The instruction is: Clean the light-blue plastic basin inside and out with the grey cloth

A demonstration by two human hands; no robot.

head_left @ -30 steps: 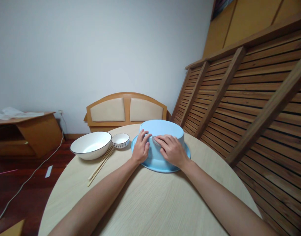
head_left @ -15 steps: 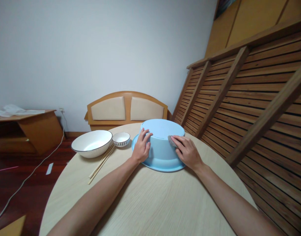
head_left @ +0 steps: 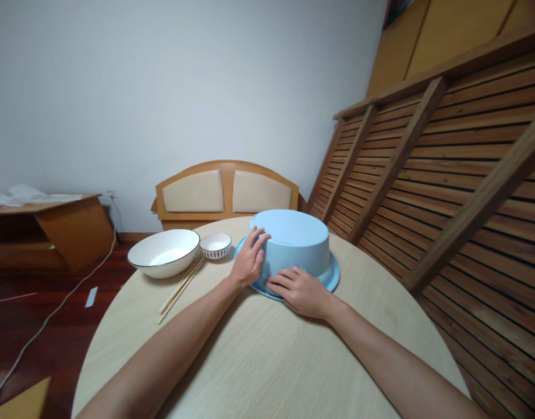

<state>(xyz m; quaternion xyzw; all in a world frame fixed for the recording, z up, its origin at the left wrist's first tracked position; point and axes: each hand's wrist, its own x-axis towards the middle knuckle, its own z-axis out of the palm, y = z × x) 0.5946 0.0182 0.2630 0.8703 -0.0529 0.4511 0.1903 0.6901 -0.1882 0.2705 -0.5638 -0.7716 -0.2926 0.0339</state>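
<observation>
A light blue plastic basin [head_left: 289,227] stands upside down on the round table, its flat base facing up. My left hand [head_left: 248,259] rests against the basin's left side, fingers spread over the edge of the base. Low on the near wall, by the rim, my right hand [head_left: 303,291] presses with its fingers together. The grey scouring pad seen in that hand a moment earlier is now hidden under the fingers.
To the left on the wooden table [head_left: 250,361] stand a large white bowl [head_left: 162,269] and a small striped bowl [head_left: 216,252]. Several chopsticks [head_left: 182,289] lie beside them. A headboard [head_left: 227,192] is behind, and a slatted wooden frame [head_left: 424,174] leans at the right.
My right hand has moved down and left from the basin's upper right edge to the lower front near the rim. My left hand stays at the left side, almost unmoved.
</observation>
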